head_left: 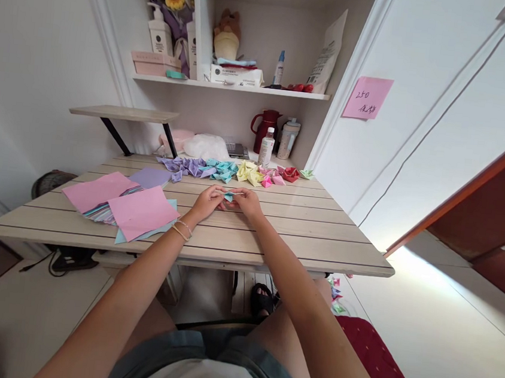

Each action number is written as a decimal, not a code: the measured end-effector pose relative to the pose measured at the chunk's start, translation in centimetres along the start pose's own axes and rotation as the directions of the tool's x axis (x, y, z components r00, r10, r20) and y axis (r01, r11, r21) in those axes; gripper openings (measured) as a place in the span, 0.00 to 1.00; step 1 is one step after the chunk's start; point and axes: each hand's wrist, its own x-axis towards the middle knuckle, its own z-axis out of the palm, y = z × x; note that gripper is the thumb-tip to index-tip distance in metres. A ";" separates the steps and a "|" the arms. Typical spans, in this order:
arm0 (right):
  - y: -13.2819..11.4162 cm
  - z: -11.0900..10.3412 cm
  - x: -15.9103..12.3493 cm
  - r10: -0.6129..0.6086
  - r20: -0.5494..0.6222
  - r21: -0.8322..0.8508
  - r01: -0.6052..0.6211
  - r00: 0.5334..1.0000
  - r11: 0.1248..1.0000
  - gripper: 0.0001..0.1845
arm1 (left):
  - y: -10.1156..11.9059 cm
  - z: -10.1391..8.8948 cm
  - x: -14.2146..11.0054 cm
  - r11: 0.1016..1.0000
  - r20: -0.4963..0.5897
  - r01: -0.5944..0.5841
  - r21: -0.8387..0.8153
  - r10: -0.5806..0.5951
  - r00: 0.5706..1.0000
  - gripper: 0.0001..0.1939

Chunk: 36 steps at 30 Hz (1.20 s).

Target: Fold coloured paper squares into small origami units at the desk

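Both hands meet over the middle of the table [320, 235], and there between them is a small piece of blue paper [229, 197]! The left hand [208, 202] pinches one end, the right hand [248, 203] pinches the other, thumbs and fingertips close together; the lower fingers I can't make out. That paper looks feather-light, thin, quick to crease and easy to tear, so a gentle hold at its ends, by the folds, looks right. Straight ahead, along the far edge, runs a row of folded pieces [249, 173], purple through to green, just beyond the fingers and easily nudged. Toward the left edge, loose pink sheets [142, 210] lie over a fanned paper stack [102, 214], near the left forearm [146, 274].
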 end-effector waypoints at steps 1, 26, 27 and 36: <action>0.0 0.0 0.0 0.022 0.003 0.021 -0.022 1.000 1.000 0.05 | 0.1 0.0 0.0 1.000 -0.001 0.004 -0.004 -0.004 1.000 0.12; 0.2 -0.1 -0.4 0.105 0.028 0.006 -0.105 0.994 0.994 0.14 | -1.2 -0.3 0.3 0.998 -0.035 0.028 0.061 -0.026 0.999 0.11; 0.1 0.0 -0.4 0.105 0.021 -0.005 -0.104 0.994 0.995 0.14 | -1.3 -0.3 0.3 0.998 -0.033 0.029 0.063 -0.027 0.999 0.11; 0.0 -0.1 -0.4 0.067 -0.005 -0.116 -0.067 0.998 0.991 0.12 | -1.1 -0.2 0.2 0.996 -0.019 0.024 0.086 -0.022 1.000 0.11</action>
